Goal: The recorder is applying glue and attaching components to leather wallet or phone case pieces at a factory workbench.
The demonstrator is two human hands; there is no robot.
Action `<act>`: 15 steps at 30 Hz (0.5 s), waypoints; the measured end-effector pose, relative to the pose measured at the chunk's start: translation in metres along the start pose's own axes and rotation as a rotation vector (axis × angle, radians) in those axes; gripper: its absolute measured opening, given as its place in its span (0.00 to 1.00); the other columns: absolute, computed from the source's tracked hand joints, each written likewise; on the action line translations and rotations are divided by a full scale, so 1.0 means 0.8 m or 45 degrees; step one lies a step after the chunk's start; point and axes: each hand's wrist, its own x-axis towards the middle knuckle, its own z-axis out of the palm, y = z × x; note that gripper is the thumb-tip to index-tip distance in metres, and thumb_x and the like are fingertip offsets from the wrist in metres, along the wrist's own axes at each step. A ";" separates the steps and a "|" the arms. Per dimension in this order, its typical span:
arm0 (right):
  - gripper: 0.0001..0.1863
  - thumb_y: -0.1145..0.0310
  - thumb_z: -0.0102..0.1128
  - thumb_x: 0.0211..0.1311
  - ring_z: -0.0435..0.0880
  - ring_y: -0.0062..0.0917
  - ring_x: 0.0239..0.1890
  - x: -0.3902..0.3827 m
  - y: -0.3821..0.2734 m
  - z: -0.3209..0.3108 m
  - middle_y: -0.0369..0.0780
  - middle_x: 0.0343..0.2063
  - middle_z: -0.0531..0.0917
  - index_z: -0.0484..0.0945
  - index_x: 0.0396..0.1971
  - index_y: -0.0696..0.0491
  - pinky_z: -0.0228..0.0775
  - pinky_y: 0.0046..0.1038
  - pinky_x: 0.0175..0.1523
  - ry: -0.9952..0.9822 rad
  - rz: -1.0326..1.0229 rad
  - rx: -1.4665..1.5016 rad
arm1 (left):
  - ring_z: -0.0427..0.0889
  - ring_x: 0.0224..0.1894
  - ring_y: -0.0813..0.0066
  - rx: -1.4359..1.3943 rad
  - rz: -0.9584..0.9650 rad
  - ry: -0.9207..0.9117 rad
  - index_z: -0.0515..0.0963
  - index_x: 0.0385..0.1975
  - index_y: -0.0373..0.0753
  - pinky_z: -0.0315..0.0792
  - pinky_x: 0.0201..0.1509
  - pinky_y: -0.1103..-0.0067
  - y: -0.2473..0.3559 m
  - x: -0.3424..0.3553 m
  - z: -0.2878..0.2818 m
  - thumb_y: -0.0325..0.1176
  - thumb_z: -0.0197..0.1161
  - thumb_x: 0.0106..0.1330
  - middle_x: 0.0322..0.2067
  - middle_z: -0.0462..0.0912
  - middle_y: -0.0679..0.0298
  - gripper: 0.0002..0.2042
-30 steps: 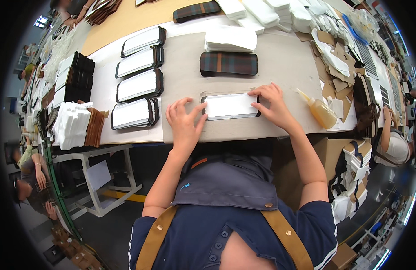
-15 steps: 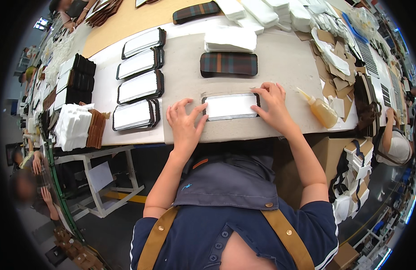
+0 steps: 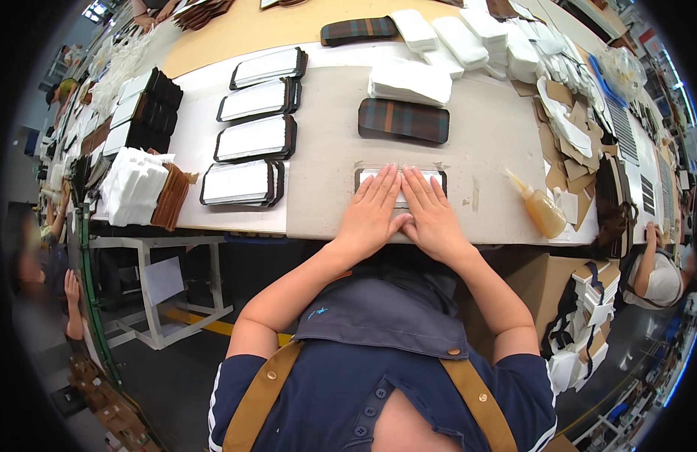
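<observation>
My left hand [image 3: 373,211] and my right hand [image 3: 433,215] lie flat side by side, fingers stretched forward and thumbs meeting. Both press on a white rectangular panel with a dark border [image 3: 439,178], which they mostly cover. Just beyond it lies a stack of dark plaid fabric pieces [image 3: 403,122], with a pile of white padding pieces [image 3: 410,83] behind. To the right, a squeeze bottle of amber liquid [image 3: 542,211] lies on its side, its nozzle pointing away from me.
At left stand several stacks of black-edged white panels [image 3: 239,183], a white pile [image 3: 135,188] and brown pieces [image 3: 170,197]. Cardboard scraps [image 3: 567,154] and a blue tray [image 3: 606,81] lie at right. More white pads [image 3: 460,41] sit at the back. Other people work at both sides.
My hands have moved from the panel's two ends to its middle, coming together and flattening on it. The whole view has shifted slightly.
</observation>
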 end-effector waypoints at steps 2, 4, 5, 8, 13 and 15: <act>0.42 0.52 0.61 0.71 0.51 0.37 0.82 -0.006 0.005 -0.007 0.48 0.78 0.59 0.59 0.76 0.61 0.38 0.44 0.84 -0.038 -0.011 -0.145 | 0.53 0.82 0.57 0.019 -0.017 -0.086 0.57 0.77 0.30 0.48 0.83 0.61 -0.005 -0.007 -0.007 0.54 0.55 0.76 0.79 0.55 0.49 0.39; 0.45 0.49 0.62 0.71 0.51 0.37 0.83 -0.015 0.012 -0.019 0.49 0.79 0.57 0.57 0.77 0.61 0.36 0.46 0.84 -0.070 0.024 -0.068 | 0.50 0.82 0.56 0.082 -0.047 -0.213 0.56 0.77 0.30 0.44 0.84 0.59 -0.014 -0.018 -0.022 0.58 0.56 0.74 0.80 0.53 0.49 0.43; 0.45 0.49 0.62 0.71 0.51 0.37 0.83 -0.021 0.015 -0.019 0.49 0.79 0.57 0.57 0.77 0.61 0.36 0.46 0.84 -0.076 0.012 -0.071 | 0.50 0.82 0.56 0.082 -0.059 -0.206 0.56 0.77 0.30 0.44 0.84 0.59 -0.017 -0.026 -0.024 0.58 0.56 0.74 0.80 0.53 0.49 0.43; 0.47 0.47 0.61 0.71 0.50 0.38 0.83 -0.033 0.015 -0.012 0.49 0.79 0.56 0.54 0.77 0.62 0.34 0.48 0.84 -0.027 0.122 -0.193 | 0.47 0.83 0.54 0.214 -0.184 -0.128 0.55 0.77 0.30 0.40 0.84 0.57 -0.015 -0.036 -0.028 0.61 0.57 0.71 0.80 0.51 0.49 0.46; 0.42 0.55 0.63 0.70 0.53 0.39 0.82 -0.032 -0.019 0.001 0.48 0.79 0.58 0.58 0.76 0.61 0.41 0.47 0.83 -0.050 -0.008 -0.159 | 0.50 0.83 0.59 0.102 -0.060 -0.144 0.59 0.76 0.31 0.44 0.83 0.59 0.029 -0.036 -0.009 0.65 0.55 0.70 0.79 0.57 0.50 0.46; 0.41 0.56 0.63 0.69 0.55 0.39 0.82 -0.037 -0.013 -0.008 0.48 0.78 0.59 0.60 0.76 0.59 0.43 0.46 0.82 -0.054 -0.019 -0.135 | 0.51 0.82 0.60 0.075 -0.059 -0.107 0.60 0.76 0.32 0.45 0.83 0.59 0.020 -0.046 -0.017 0.65 0.55 0.71 0.79 0.57 0.52 0.46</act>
